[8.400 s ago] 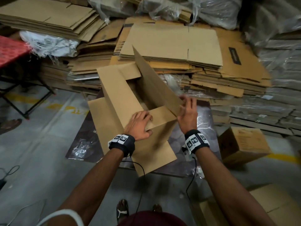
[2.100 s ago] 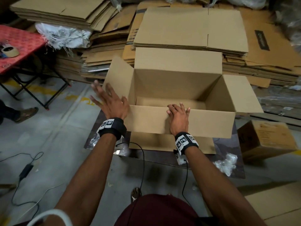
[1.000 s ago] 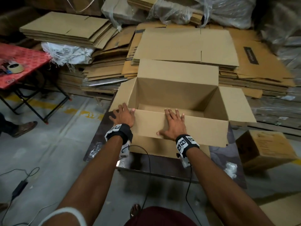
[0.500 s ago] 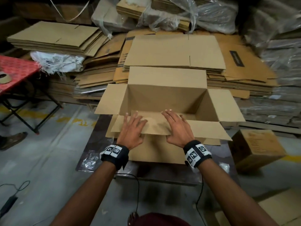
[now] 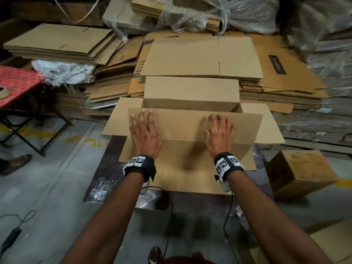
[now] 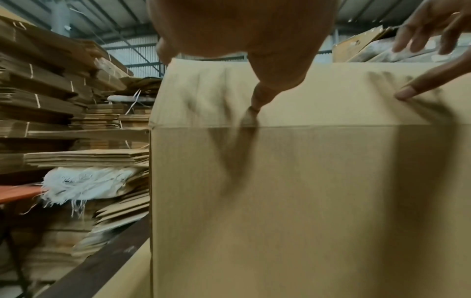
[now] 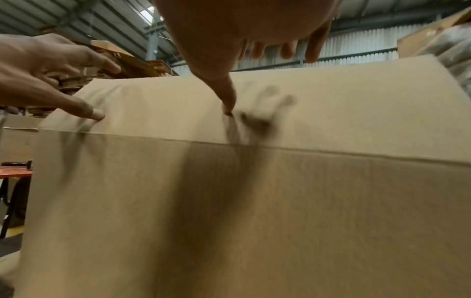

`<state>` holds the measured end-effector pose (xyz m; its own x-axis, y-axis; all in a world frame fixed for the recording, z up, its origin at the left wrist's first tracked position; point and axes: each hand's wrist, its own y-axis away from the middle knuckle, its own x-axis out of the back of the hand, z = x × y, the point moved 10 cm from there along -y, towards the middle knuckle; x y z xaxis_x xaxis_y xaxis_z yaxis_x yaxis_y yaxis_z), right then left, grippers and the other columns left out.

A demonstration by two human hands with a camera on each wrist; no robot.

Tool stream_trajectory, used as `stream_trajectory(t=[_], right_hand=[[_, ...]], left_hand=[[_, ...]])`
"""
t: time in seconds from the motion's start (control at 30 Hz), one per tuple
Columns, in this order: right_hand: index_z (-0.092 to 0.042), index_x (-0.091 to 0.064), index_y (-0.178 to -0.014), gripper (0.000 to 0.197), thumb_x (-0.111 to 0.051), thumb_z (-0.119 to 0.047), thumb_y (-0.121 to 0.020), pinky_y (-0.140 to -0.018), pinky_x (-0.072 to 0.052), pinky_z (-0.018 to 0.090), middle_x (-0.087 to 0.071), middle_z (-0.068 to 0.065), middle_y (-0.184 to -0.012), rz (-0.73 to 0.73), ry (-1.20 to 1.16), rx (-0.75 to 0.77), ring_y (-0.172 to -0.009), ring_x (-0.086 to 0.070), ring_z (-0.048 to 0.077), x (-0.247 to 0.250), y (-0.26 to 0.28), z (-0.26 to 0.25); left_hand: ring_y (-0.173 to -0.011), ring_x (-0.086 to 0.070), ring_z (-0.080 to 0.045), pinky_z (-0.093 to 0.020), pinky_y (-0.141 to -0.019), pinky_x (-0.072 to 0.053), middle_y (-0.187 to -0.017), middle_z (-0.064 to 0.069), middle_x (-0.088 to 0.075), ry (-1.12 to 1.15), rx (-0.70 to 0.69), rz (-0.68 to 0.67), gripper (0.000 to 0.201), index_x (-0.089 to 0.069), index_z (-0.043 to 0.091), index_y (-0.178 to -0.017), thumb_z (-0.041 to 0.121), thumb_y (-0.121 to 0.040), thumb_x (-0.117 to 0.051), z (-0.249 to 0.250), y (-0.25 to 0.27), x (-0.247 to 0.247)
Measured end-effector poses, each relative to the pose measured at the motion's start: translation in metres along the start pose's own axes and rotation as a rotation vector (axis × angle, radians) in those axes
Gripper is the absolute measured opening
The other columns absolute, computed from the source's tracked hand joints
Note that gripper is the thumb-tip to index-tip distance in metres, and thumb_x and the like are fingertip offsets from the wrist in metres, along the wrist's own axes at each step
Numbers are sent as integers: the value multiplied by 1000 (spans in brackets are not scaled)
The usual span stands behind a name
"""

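Note:
A brown cardboard box [image 5: 186, 164] stands on a dark low table [image 5: 106, 168] in front of me. Its near flap [image 5: 182, 124] is folded over the opening. My left hand [image 5: 145, 130] lies on the flap's left part with spread, straight fingers. My right hand [image 5: 220, 130] hovers over its right part with the fingers slightly bent; its thumb touches the flap. The far flap [image 5: 190, 88] stands up, and the side flaps [image 5: 266, 126] stick out sideways. In both wrist views the box wall [image 6: 305, 201] [image 7: 254, 221] fills the picture under each palm, and each thumb touches the flap.
Stacks of flattened cartons [image 5: 202, 58] and plastic-wrapped bundles [image 5: 247, 14] rise behind the box. A red table [image 5: 17, 82] with a tape roll stands at left, a person's shoe [image 5: 15, 162] below it. A small closed carton [image 5: 299, 172] sits on the floor at right. Cables trail from my wrists.
The near flap has swung from hanging outside to folded over the opening. Both hands moved forward with it, and the box interior is now mostly covered.

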<state>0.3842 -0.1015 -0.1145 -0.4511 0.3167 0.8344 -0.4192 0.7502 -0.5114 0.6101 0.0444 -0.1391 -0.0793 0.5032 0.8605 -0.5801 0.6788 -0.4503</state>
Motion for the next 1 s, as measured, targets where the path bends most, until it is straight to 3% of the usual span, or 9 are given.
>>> stream_trajectory(t=[0.17, 0.27, 0.4, 0.53, 0.6, 0.67, 0.8, 0.9, 1.0], right_hand=[[-15, -57, -128, 42, -69, -33, -92, -94, -43, 48, -55, 13, -127, -78, -57, -18, -111, -51, 32, -33, 23, 25], [-14, -56, -127, 43, -65, -42, -95, -96, -42, 48, -54, 15, -127, -65, -76, -65, -115, -50, 33, -44, 41, 43], [-15, -42, -132, 68, -71, -57, -87, -106, -40, 54, -41, 20, -138, -21, -150, -313, -127, -43, 36, -49, 60, 81], [-24, -25, -142, 111, -84, -72, -61, -114, -38, 53, -26, 22, -148, 57, -336, -699, -133, -38, 39, -60, 85, 127], [-17, -18, -155, 137, -86, -73, -50, -118, -34, 55, -22, 24, -155, 66, -410, -862, -139, -34, 41, -69, 98, 145], [-11, -5, -161, 153, -90, -68, -48, -124, -21, 54, -13, 23, -164, 1, -485, -983, -150, -20, 41, -82, 108, 156], [-26, 5, -162, 153, -97, -54, -51, -125, -14, 53, -6, 17, -169, -74, -648, -1041, -155, -8, 38, -106, 115, 171], [-34, 0, -160, 147, -100, -47, -53, -125, -18, 52, -11, 16, -169, -92, -712, -1051, -155, -13, 35, -110, 114, 182], [-37, -4, -160, 146, -99, -55, -50, -125, -22, 54, -19, 9, -169, -141, -719, -1050, -154, -20, 31, -110, 113, 185]], left_hand=[[-146, -22, -48, -64, -116, -27, -152, -22, -31, 55, 51, -131, 64, -33, 14, -153, 31, -94, -54, -16, 27, -43], [-143, -28, -48, -62, -116, -31, -151, -27, -30, 177, 127, -96, 66, -32, 12, -154, 33, -97, -57, -35, 46, -50], [-136, -37, -44, -54, -110, -43, -154, -21, -21, 499, 466, 60, 89, -19, 16, -157, 29, -88, -73, -77, 62, -50], [-147, -28, -40, -49, -120, -31, -162, -21, -16, 776, 757, 7, 115, -6, 14, -162, 35, -81, -85, -103, 68, -84], [-149, -28, -37, -47, -124, -26, -163, -22, -22, 858, 761, -54, 118, -11, 7, -161, 48, -78, -84, -103, 66, -99], [-148, -33, -34, -48, -123, -28, -163, -18, -27, 922, 739, -128, 113, -16, 6, -161, 55, -80, -79, -97, 67, -110], [-146, -36, -28, -32, -120, -28, -162, -17, -32, 979, 711, -187, 101, -15, 3, -160, 35, -89, -79, -90, 70, -126], [-144, -36, -21, -20, -113, -24, -161, -13, -33, 993, 689, -196, 102, -15, 4, -160, 38, -88, -79, -89, 67, -130], [-148, -32, -23, -21, -114, -21, -165, -13, -27, 1005, 681, -230, 104, -11, 6, -162, 41, -89, -76, -89, 65, -134]])
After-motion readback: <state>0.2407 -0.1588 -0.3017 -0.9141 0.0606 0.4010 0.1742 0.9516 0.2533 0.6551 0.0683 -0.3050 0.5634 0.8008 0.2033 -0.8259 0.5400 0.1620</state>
